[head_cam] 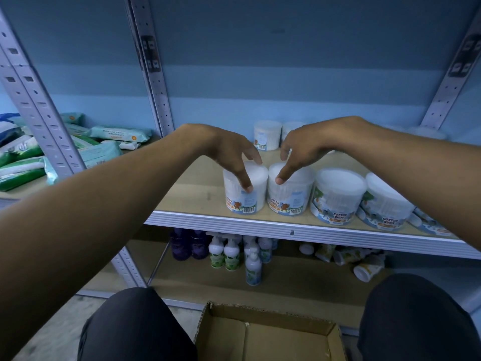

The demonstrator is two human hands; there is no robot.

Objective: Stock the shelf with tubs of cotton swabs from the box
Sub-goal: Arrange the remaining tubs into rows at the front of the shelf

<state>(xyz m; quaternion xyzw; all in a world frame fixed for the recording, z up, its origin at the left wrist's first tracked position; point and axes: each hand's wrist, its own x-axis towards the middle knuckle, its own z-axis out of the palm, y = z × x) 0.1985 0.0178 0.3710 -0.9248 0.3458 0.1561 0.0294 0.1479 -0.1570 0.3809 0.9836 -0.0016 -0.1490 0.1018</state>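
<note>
Shelf (197, 196) is the wooden middle level of a metal rack; the left part of its board is bare, so there's room for more. Box (265, 334) sits on the floor between the person's knees, flaps open, and the part in view shows only bare cardboard, no tubs; the near end is cut off by the frame, so can't confirm it's fully empty. Front row on the shelf holds four tubs plus a sliver of a fifth at the right edge, with two more tubs (268, 135) behind near the back wall. Left hand (231, 149) is draped over the left tub (246, 191), fingers spread around the lid, thumb down its front: a light grasp, not clenched. Right hand (302, 149) does the same on the right tub (290, 190) just beside it. Both tubs stand upright on the board near the front edge, sides touching or nearly so. Judgement: these two are being set down or squared up, and the task looks close to done unless more tubs hide in the unseen part of the box.
</note>
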